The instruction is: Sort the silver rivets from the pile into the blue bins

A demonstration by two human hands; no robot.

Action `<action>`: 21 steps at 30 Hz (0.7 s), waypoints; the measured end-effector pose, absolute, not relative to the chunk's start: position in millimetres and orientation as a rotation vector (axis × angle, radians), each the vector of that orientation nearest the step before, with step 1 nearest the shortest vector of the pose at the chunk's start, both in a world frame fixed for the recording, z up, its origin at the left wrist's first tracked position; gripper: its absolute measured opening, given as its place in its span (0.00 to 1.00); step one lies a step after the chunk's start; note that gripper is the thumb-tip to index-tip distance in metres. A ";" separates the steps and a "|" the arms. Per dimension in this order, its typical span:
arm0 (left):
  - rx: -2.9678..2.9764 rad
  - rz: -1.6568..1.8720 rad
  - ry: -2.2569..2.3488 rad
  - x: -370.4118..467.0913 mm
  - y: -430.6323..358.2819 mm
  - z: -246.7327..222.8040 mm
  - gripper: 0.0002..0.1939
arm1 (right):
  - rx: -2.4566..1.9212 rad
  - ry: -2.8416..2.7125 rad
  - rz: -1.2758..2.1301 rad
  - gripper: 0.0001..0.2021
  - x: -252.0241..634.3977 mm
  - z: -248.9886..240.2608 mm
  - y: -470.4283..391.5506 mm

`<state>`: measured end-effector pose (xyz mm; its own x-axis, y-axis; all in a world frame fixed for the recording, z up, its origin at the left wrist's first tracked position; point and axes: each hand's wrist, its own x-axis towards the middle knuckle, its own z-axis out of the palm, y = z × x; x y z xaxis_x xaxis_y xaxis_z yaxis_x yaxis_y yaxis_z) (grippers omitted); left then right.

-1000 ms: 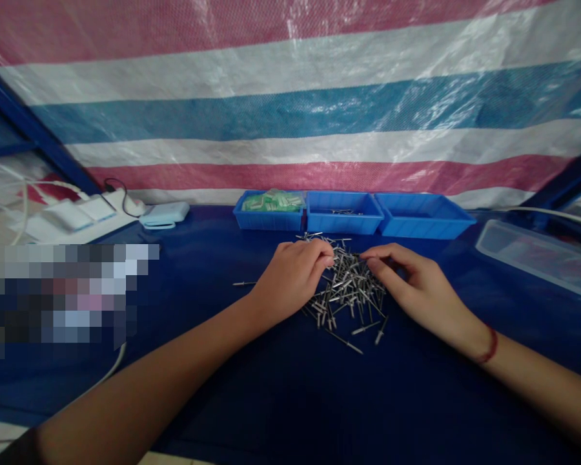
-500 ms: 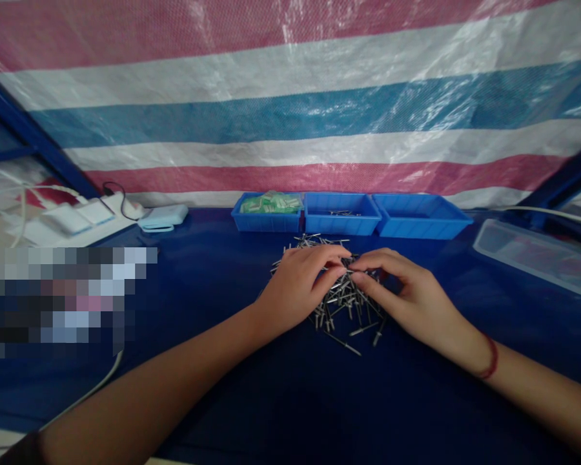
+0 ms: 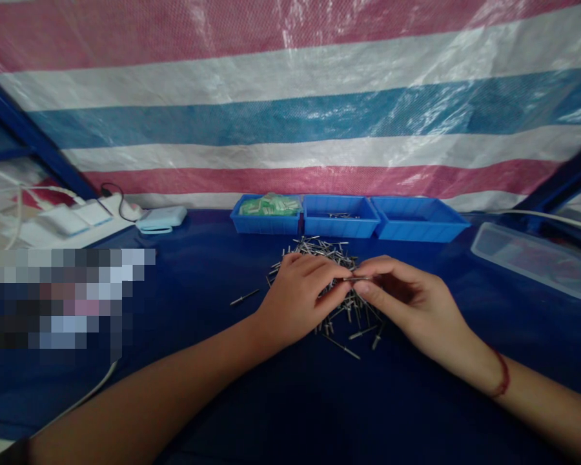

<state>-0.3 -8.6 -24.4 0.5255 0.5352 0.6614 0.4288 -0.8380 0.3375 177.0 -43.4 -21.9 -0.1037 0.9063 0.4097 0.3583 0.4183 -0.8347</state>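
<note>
A pile of metal rivets [image 3: 341, 313] lies on the dark blue table, partly hidden under my hands. My left hand [image 3: 303, 294] is over the pile's left side, with thumb and fingers pinched on one end of a thin rivet [image 3: 356, 279]. From the right, my right hand [image 3: 407, 294] pinches the other end of that same rivet, its fingertips close to those of my left hand. One loose rivet [image 3: 244, 298] lies to the left of my left hand, and several others lie at the pile's front edge.
Three blue bins stand behind the pile: one with green packets [image 3: 271, 205], one with a few rivets [image 3: 341, 226], and a right one [image 3: 421, 229]. A clear plastic lid or tray [image 3: 535, 261] lies right; a power strip [image 3: 84, 219] and light-blue device [image 3: 161, 219] sit left.
My hands have come slightly lower, off the middle of the pile, and a rivet now shows between their fingertips. The loose rivet left of my left hand has come into view.
</note>
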 end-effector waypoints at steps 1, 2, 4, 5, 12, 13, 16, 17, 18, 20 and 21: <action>2.629 1.209 0.835 -0.4 -8.9 -24.9 0.03 | -1.116 -1.680 0.672 0.05 177.0 -21.6 -44.1; 2.629 1.207 0.837 -0.5 -9.1 -25.3 0.03 | -1.113 -1.684 0.659 0.05 177.2 -21.3 -44.7; 2.626 1.201 0.837 -0.7 -9.3 -25.9 0.03 | -1.096 -1.688 0.639 0.05 177.6 -21.0 -45.4; 2.623 1.199 0.837 -0.7 -9.3 -25.9 0.03 | -1.084 -1.689 0.633 0.05 177.6 -21.0 -45.6; 2.601 1.168 0.864 -1.1 -9.4 -24.2 0.04 | -1.105 -1.633 0.622 0.05 176.6 -22.5 -44.5; 2.597 1.172 0.870 -0.9 -9.6 -24.0 0.03 | -1.106 -1.633 0.619 0.05 176.6 -22.5 -44.5; 2.585 1.218 0.873 -0.1 -10.1 -23.9 0.03 | -1.105 -1.656 0.619 0.04 176.9 -21.9 -44.6; 2.585 1.241 0.871 0.2 -10.1 -24.0 0.03 | -1.107 -1.663 0.622 0.04 177.0 -21.7 -44.7; 2.588 1.262 0.866 0.4 -10.0 -24.1 0.04 | -1.109 -1.667 0.623 0.04 177.1 -21.7 -44.6; 2.600 1.305 0.852 0.5 -9.9 -24.5 0.04 | -1.119 -1.669 0.624 0.04 177.3 -21.9 -44.0; 2.604 1.323 0.845 0.4 -9.9 -24.7 0.05 | -1.125 -1.670 0.624 0.04 177.3 -22.2 -43.6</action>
